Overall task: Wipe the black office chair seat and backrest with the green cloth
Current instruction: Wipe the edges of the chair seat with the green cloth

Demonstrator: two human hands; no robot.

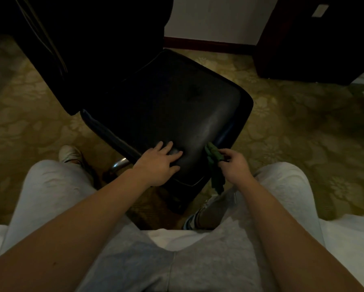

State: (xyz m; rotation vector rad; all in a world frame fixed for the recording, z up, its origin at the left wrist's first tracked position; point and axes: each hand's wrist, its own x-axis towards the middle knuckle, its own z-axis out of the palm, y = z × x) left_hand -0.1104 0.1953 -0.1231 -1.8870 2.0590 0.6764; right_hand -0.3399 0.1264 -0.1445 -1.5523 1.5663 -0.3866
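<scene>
The black office chair seat (176, 106) fills the middle of the head view, turned at an angle, with its dark backrest (96, 43) rising at the upper left. My left hand (158, 163) lies flat on the seat's near corner, fingers spread and straight. My right hand (233, 165) pinches the green cloth (214, 165) just off the seat's right front edge. The cloth hangs crumpled below the fingers, its top touching the seat rim.
Patterned yellowish carpet (292, 133) surrounds the chair. Dark wooden furniture (315, 39) stands at the upper right, beside a white wall with a dark baseboard (208, 44). My legs in light grey trousers and my shoes sit close under the seat's near edge.
</scene>
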